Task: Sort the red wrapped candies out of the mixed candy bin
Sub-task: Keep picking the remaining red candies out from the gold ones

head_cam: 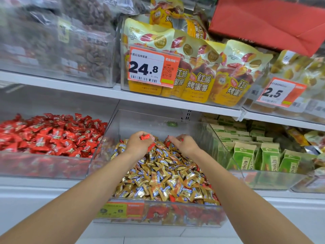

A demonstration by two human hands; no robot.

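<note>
Picking step in hand. The left hand (139, 144) is curled round a red wrapped candy (145, 137). The right hand (184, 144) is curled too, with red wrapper showing between its fingers. Both work at the far end of the mixed candy bin (140, 120), among gold candies (163, 175). Next move, as judged: carry the reds left to the red candy bin (52, 138).

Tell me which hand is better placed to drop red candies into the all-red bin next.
Probably the left hand: its fingers hold red candies, and the red bin lies on its side.
</note>
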